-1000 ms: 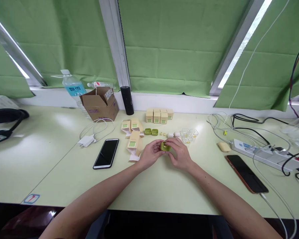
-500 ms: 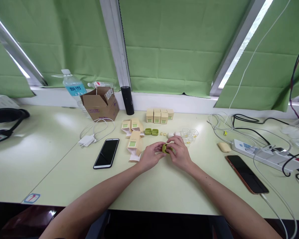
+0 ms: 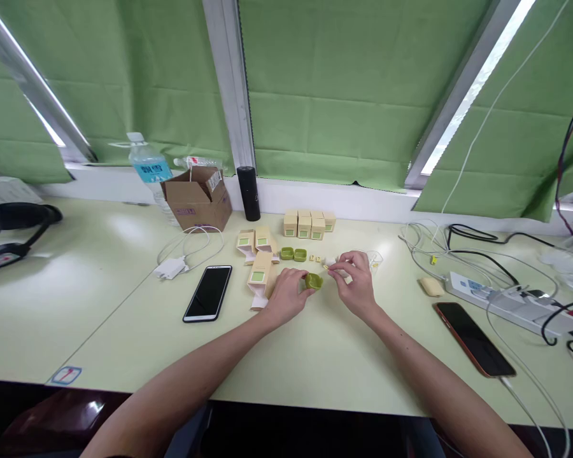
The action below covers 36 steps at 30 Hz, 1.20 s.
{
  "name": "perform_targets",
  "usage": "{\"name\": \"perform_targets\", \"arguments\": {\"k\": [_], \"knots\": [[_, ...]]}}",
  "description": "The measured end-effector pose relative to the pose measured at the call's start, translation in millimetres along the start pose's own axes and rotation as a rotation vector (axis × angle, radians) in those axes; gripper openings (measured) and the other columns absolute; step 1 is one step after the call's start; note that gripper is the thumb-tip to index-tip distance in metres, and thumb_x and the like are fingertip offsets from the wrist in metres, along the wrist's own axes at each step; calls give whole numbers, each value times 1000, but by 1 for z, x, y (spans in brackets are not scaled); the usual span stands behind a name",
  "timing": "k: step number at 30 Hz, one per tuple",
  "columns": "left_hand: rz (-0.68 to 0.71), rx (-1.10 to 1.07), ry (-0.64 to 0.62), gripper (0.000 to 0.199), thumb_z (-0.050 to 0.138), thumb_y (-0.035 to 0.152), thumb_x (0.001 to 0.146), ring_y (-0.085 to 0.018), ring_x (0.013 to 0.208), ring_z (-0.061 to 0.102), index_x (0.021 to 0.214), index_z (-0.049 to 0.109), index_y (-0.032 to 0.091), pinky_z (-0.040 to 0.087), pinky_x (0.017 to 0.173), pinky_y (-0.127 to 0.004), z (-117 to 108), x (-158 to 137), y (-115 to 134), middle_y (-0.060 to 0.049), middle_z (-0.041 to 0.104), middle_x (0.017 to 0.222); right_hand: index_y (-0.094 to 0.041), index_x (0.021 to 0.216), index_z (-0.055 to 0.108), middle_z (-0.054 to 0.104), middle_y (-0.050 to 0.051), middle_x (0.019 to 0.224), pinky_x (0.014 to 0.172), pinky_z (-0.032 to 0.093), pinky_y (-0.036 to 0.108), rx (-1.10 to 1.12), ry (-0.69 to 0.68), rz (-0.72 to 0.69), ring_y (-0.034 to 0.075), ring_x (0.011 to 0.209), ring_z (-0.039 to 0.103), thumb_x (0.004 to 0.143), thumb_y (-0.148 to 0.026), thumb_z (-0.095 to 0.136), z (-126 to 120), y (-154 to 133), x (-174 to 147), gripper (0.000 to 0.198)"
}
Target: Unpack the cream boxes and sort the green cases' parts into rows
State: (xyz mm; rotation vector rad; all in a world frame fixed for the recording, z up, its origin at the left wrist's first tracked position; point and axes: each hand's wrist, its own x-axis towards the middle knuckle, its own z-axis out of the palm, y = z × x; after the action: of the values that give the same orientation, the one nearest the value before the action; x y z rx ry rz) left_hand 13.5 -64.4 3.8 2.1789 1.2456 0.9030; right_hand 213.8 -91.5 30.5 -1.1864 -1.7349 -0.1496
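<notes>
My left hand (image 3: 289, 294) grips a small olive-green cup (image 3: 314, 281) between thumb and fingers, its hollow side showing. To its right, my right hand (image 3: 356, 283) pinches a tiny yellowish piece (image 3: 326, 268), too small to make out fully. Just beyond the hands lie two small yellow parts (image 3: 315, 259) and a pair of green cups (image 3: 293, 254). A white item (image 3: 331, 261) is partly hidden by my right fingers. Behind that hand, a clear plastic cup (image 3: 375, 259) shows. Opened cardboard boxes (image 3: 261, 270) lie beside my left hand.
Several closed small boxes (image 3: 304, 224) stand near the wall. On the left are a phone (image 3: 207, 293), a white charger (image 3: 170, 268), a brown carton (image 3: 198, 202) and a black cylinder (image 3: 249, 193). A power strip (image 3: 499, 297), cables and another phone (image 3: 475, 339) lie right.
My hands have parted. The right hand has drawn away from the green cup to the right and now pinches a small piece; the left still holds the cup, now tilted with its hollow showing.
</notes>
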Motion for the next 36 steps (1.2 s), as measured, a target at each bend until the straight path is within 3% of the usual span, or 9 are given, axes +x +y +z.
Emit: {"name": "perform_targets", "arguments": {"k": [6,10,14,17,24,30,36], "knots": [[13,342,-86,34,66,31,89,-33,117,50,119,62,16,43,96,-44,-4,-3,2,-13,63,115,-21,77,76,67,8,95,82,40,40,-326,-261,-53,26,101,49,85,-12,68,26,19,11,15],[50,507,-45,47,68,29,86,-34,117,45,129,55,17,41,93,-46,-5,-6,6,-15,56,123,-19,76,78,69,10,96,83,35,41,-465,-359,-68,26,101,48,85,-10,66,41,21,18,17],[172,581,-16,25,62,22,88,-31,109,46,113,62,18,40,85,-43,-9,-8,12,-13,55,116,-19,77,79,68,12,96,85,32,42,-542,-405,-71,27,102,46,87,-12,64,50,23,21,19],[236,629,-38,9,58,16,89,-30,101,47,93,65,19,37,79,-43,-11,-7,13,-13,58,104,-19,79,79,68,12,98,84,32,41,-546,-399,-72,27,102,46,85,-14,67,49,24,19,14],[312,741,-77,23,54,-2,76,-29,93,51,78,65,17,32,74,-42,-12,1,6,-12,61,84,-19,80,72,66,9,94,75,30,36,-466,-299,-149,24,93,49,88,-10,61,17,12,-11,17],[305,792,-30,27,51,-7,75,-27,87,55,74,65,16,31,73,-40,-10,17,3,-11,63,80,-19,90,70,64,4,85,61,28,31,-329,-438,-123,14,63,46,92,-10,53,11,-3,-48,19],[293,832,-21,28,48,-6,77,-26,84,56,75,67,15,31,73,-40,-10,22,1,-12,63,80,-20,92,69,67,3,85,63,31,29,-292,-528,-53,14,66,56,92,-12,54,18,-5,-45,18]]}}
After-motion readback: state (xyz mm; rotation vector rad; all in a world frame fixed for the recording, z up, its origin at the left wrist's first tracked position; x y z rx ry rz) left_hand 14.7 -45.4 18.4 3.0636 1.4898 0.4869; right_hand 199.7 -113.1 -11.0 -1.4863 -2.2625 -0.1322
